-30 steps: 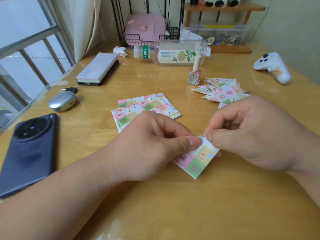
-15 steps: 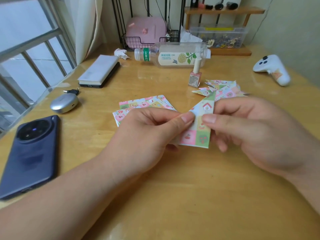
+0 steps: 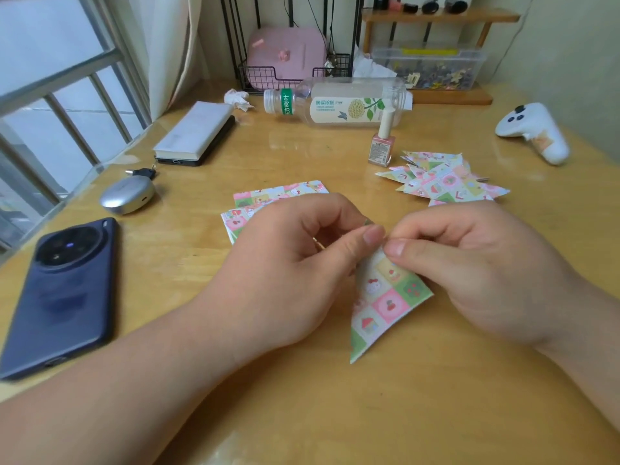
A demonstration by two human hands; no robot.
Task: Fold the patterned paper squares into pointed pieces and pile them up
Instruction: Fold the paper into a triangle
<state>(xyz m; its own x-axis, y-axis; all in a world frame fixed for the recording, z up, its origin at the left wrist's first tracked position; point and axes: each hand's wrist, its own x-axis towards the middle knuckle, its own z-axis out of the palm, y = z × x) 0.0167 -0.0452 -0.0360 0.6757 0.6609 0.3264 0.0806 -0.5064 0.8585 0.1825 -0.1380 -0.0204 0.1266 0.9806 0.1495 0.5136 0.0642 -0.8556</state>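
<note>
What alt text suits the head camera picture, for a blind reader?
A left hand and right hand pinch the top of a folded patterned paper piece over a wooden desk. Flat paper squares lie behind the left hand; pointed pieces are piled behind the right.

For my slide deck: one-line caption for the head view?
Left hand and right hand pinch a half-folded patterned paper; flat squares behind, folded pile beyond.

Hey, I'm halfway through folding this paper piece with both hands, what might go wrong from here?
The left hand and right hand pinch the folded piece only at its top corner, so the layers may slip and the point could come out crooked. The pile of finished pieces lies close to the upright nail polish bottle; a careless drop there might tip it.
</note>
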